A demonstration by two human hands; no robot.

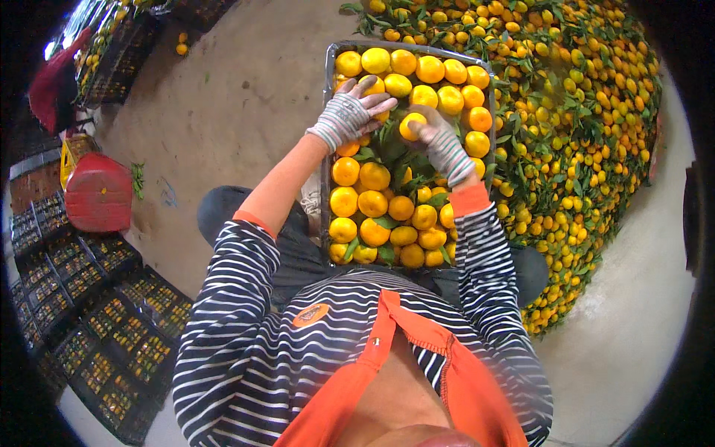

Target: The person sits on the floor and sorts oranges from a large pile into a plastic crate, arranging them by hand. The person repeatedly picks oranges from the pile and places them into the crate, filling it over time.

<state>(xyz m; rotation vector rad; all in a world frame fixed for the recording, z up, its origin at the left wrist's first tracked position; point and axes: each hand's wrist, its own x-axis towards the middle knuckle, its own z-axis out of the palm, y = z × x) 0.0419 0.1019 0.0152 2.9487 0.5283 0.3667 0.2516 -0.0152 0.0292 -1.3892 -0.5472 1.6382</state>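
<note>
In front of me stands a black plastic crate lined with clear film and filled with orange-yellow mandarins. Fruit sits in rows along its far, left and near sides; green leaves show among lower fruit in the middle. My left hand, in a striped knit glove, lies over the upper left of the crate, its fingers spread across mandarins there. Between the thumb and fingers of my right hand, also gloved, is a single mandarin, held above the leafy middle. The fingertips behind that fruit are partly hidden.
A large heap of mandarins with leaves spreads over the floor at right, close against the crate. To the left are a red plastic stool and several filled black crates. Another person is at the upper left.
</note>
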